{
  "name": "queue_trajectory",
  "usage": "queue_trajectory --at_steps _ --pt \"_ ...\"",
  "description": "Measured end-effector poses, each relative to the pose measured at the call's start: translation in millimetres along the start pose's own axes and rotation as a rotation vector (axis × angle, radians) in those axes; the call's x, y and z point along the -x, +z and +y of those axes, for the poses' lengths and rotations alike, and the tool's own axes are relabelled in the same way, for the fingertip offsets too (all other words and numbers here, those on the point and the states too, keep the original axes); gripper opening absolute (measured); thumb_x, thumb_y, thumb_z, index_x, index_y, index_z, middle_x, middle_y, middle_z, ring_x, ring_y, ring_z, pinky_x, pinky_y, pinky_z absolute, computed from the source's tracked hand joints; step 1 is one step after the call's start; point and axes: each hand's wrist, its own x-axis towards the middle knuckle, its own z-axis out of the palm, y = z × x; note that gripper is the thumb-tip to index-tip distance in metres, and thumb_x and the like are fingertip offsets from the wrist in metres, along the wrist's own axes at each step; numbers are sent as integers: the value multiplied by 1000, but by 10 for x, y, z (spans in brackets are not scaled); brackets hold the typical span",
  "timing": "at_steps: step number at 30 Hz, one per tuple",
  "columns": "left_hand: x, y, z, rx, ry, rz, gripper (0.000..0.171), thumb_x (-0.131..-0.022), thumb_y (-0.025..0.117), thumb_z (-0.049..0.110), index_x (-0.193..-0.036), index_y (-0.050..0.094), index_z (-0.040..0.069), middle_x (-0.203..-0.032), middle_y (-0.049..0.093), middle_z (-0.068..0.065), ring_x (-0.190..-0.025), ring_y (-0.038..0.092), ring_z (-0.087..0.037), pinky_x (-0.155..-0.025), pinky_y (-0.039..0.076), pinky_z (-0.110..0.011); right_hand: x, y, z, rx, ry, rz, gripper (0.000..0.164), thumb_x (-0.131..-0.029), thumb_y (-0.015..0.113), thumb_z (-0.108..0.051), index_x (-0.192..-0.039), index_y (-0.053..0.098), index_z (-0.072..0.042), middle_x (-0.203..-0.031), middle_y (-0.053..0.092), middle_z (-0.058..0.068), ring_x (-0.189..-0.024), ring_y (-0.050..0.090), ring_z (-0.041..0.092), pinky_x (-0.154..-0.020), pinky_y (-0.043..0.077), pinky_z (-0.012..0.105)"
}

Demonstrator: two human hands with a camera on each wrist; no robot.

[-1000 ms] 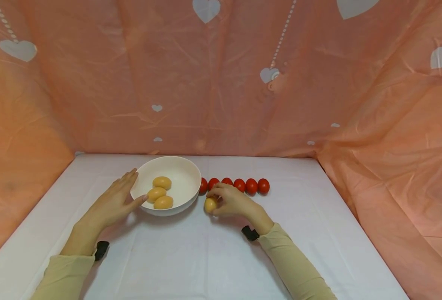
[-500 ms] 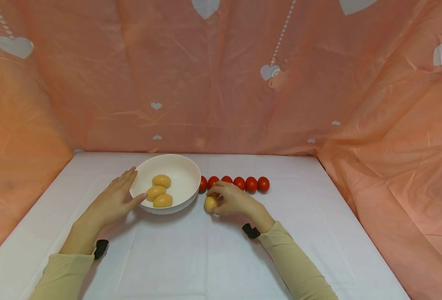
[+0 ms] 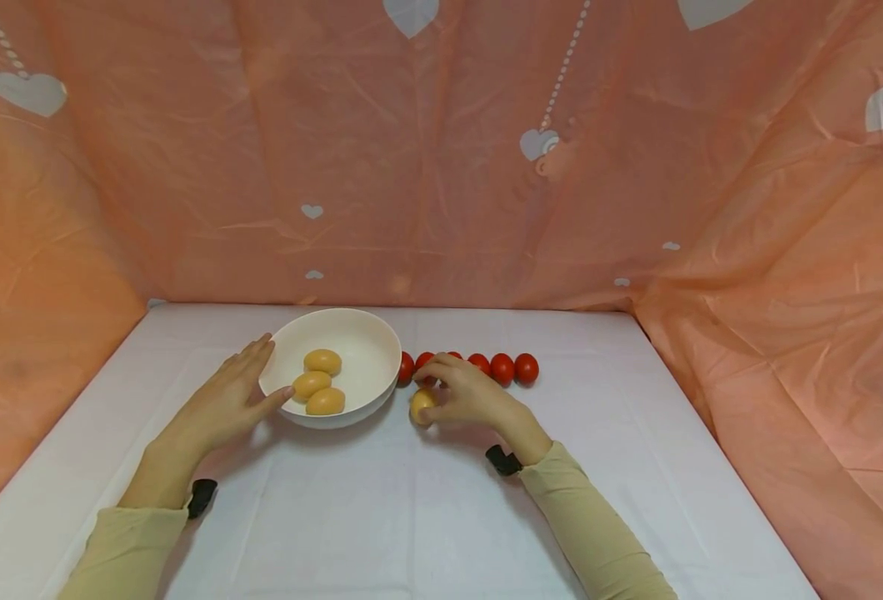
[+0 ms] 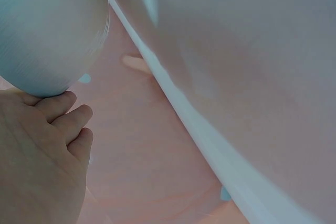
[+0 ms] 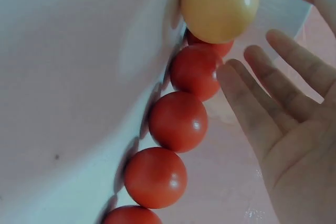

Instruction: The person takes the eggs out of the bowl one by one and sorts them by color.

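The bowl (image 3: 362, 350) is showing white, and the egg-shaped fruits (image 3: 325, 402) are shining yellow. The tomatoes (image 3: 502, 369) are shining red. The wall cloth (image 3: 426, 167) is glowing orange-pink, with pale grey hearts (image 3: 27, 93) and dotty strings (image 3: 567, 58) decorating it. The sleeves (image 3: 587, 517) are looking light tan, the tablecloth (image 3: 351, 517) white.

Bowl (image 3: 366, 354) left of tomato row (image 3: 502, 369)

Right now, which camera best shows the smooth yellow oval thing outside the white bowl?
Right wrist view: the yellow oval thing looks biggest, though its top is cut off. Head view shows it small, partly behind the right hand; left wrist view misses it.
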Motion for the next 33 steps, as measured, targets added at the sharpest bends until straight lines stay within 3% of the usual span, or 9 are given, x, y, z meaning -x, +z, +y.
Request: queue_trajectory --at_steps 6,11,17,23,33 --pt "14 -2 0 4 -1 5 95 -102 58 55 -161 19 -9 -171 14 -26 -155 17 -50 -123 19 -67 -20 -53 -56 -26 -37 143 43 -89 81 -18 -128 69 -3 -127 65 11 -112 65 32 -97 58 44" --pt "20 0 -5 9 -1 7 95 -102 59 55 -162 19 -8 -171 15 -26 -155 18 -50 -123 20 -67 -88 -80 -122 -3 -76 260 40 -91 80 -17 -128 69 -5 -128 67 8 -117 66 29 -102 57 43" --pt "20 6 -17 5 -4 3 96 -102 58 56 -162 19 -9 -171 14 -26 -155 17 -50 -123 19 -67 -243 -104 -193 -40 -137 313 37 -93 78 -14 -127 69 -3 -127 66 10 -109 68 31 -92 61 47" --pt "14 14 -27 4 6 4 96 -102 58 55 -161 20 -10 -170 15 -27 -155 17 -50 -124 18 -65 -442 -117 -262 -24 -225 290 34 -94 76 -9 -126 68 0 -123 66 13 -104 68 32 -87 63 41" --pt "15 11 -21 -4 0 7 96 -102 58 57 -161 20 -9 -170 15 -26 -155 17 -50 -124 19 -66 -753 -95 -338 39 -186 106 38 -97 74 -17 -132 67 -3 -128 64 13 -108 68 28 -88 61 33"
